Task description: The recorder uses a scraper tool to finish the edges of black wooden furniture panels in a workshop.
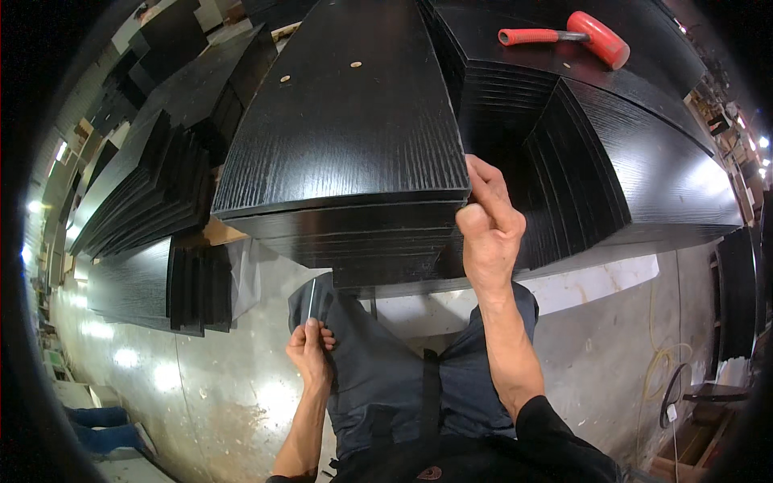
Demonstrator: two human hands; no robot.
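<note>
A black wood-grain board (346, 121) lies on top of a stack in front of me, with small light round spots on its face. My right hand (491, 229) is closed at the near right corner of this board, fingers bent against its edge. Lower down, beside my left knee, my left hand (310, 344) is closed around a thin, pale, straight rod (312, 296) that points up and away from me. The end of the rod inside the fist is hidden, so its exact kind cannot be made out.
A red mallet (600, 40) lies on black boards at the far right. More black boards (676, 161) stand below it, and leaning boards (137, 177) are stacked at left. White sheeting (596, 286) lies under the right stacks. A pale hose (664, 354) runs over the floor.
</note>
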